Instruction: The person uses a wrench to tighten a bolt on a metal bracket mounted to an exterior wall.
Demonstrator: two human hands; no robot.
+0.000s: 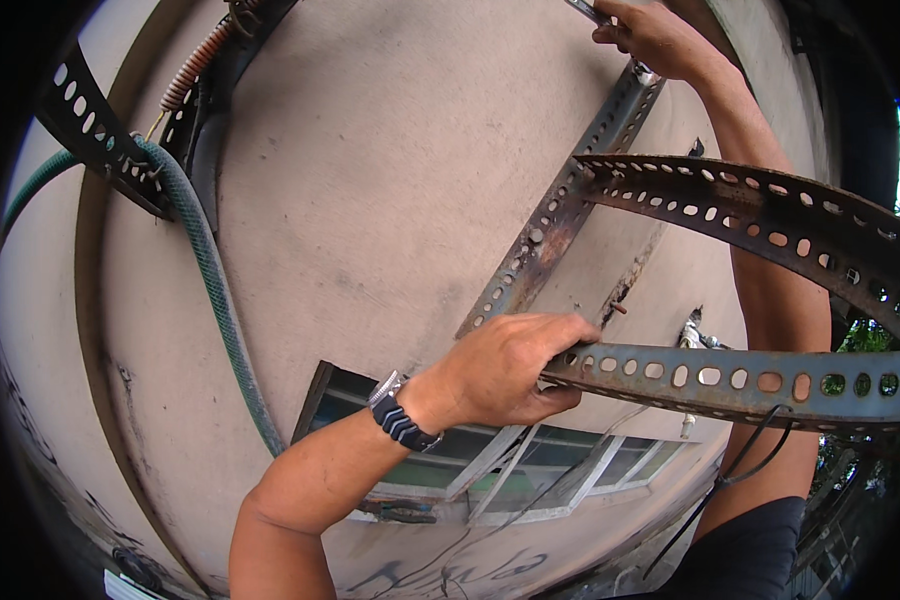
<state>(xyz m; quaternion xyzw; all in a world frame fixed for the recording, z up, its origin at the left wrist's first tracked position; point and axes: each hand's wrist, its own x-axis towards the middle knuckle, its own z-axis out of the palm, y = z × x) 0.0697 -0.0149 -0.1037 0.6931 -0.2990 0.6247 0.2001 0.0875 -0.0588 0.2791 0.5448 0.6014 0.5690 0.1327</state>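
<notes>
My left hand [510, 370], with a watch [400, 410] on its wrist, is closed round the near end of a bluish-grey slotted angle bar [710, 376]. This bar belongs to a rusty bracket. Its wall upright [560, 215] runs diagonally up the wall, and a second slotted arm [760, 215] joins it from the right. At the top edge, my right hand [660, 40] is closed on a slim silver metal tool [588, 10], whose far end is cut off by the frame. Just below that hand is a bolt [644, 72] at the upright's upper end.
Another slotted bracket [95, 135] stands out at upper left, with a green hose [210, 270] hanging over it and a coiled brown cable [195, 65] nearby. A louvred window [530, 465] sits below. A black cable tie [750, 460] dangles from the bar; a pipe fitting [692, 335] protrudes from the wall.
</notes>
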